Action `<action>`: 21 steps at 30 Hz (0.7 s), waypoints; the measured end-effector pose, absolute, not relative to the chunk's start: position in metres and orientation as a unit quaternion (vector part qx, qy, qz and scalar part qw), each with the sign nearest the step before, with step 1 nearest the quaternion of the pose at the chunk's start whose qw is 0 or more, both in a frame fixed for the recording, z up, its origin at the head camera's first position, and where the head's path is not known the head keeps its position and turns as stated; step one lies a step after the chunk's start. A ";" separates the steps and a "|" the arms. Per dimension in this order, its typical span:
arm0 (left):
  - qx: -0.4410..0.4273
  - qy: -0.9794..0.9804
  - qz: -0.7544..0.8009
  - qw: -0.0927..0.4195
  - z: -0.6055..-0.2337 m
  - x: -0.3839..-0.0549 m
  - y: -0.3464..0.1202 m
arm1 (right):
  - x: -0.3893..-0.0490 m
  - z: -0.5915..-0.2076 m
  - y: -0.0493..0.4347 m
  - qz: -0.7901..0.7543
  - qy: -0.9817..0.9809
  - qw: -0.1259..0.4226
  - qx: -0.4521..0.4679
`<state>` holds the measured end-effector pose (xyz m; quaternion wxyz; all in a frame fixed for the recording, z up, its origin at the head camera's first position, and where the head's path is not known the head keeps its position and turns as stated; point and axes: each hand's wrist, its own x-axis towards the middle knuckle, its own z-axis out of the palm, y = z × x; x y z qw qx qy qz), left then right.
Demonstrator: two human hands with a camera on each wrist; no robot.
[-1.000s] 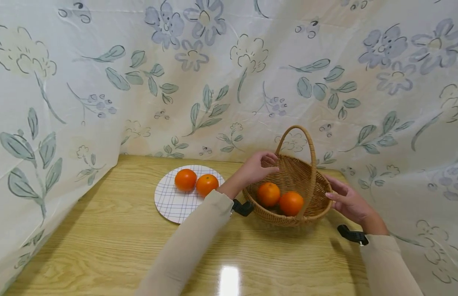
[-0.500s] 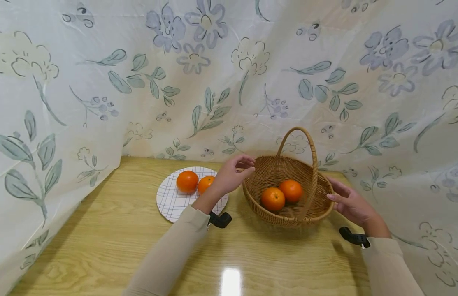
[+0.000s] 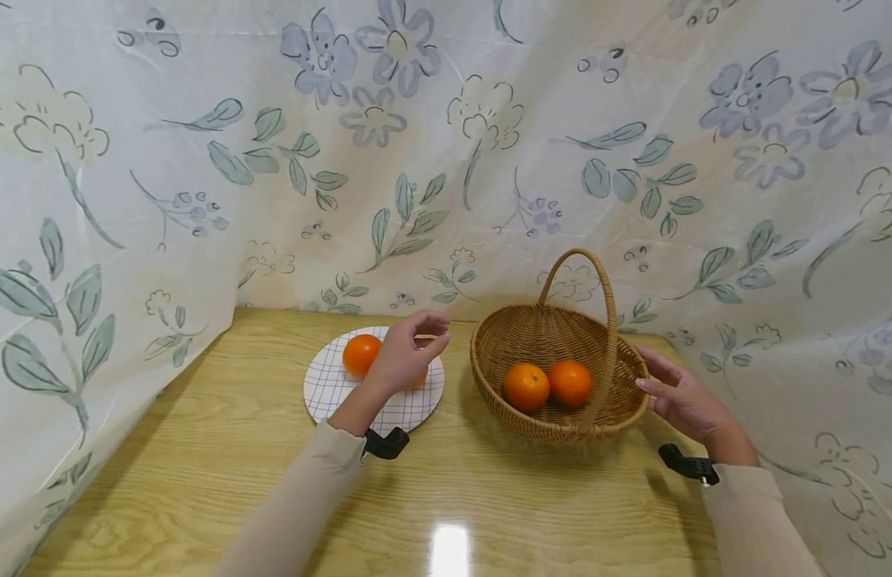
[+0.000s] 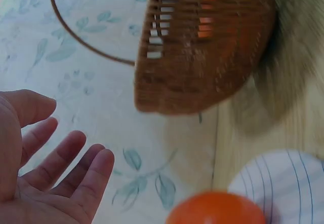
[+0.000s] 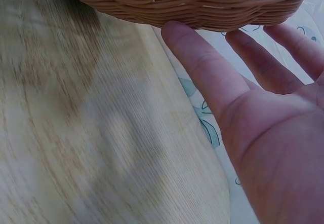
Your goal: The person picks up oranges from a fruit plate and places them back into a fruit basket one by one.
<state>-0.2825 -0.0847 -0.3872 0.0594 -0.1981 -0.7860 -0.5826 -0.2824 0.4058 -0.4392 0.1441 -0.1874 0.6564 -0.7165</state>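
Observation:
My left hand (image 3: 405,357) is over the round white blue-checked plate (image 3: 330,393), fingers spread, holding nothing. An orange (image 3: 361,355) lies on the plate; another beside it is mostly hidden behind the hand. In the left wrist view, part of an orange (image 4: 217,211) shows below the loosely bent fingers (image 4: 93,178). A wicker basket (image 3: 539,324) with a tall arched handle carries two oranges, one left (image 3: 526,387) and one right (image 3: 570,382). At its right side, my right hand (image 3: 684,397) touches the rim with extended fingertips, as the right wrist view shows.
The wooden table (image 3: 200,481) ends at a floral cloth (image 3: 431,160) hung behind and along both sides. The basket handle (image 3: 606,296) arches well above the rim. Black wrist cameras (image 3: 388,443) sit at both cuffs.
My left hand has moved left, out from over the basket and across to the plate. The two oranges in the basket have rolled and settled. My right hand stays at the rim.

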 end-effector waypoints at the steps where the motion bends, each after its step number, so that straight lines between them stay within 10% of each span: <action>1: -0.199 -0.788 -0.580 0.064 -0.389 -0.282 -0.090 | -0.282 -0.439 0.406 -0.716 0.658 0.143 -0.187; 21: -0.116 -0.850 -0.501 0.115 -0.408 -0.284 -0.184 | -0.280 -0.438 0.403 -0.718 0.659 0.124 -0.187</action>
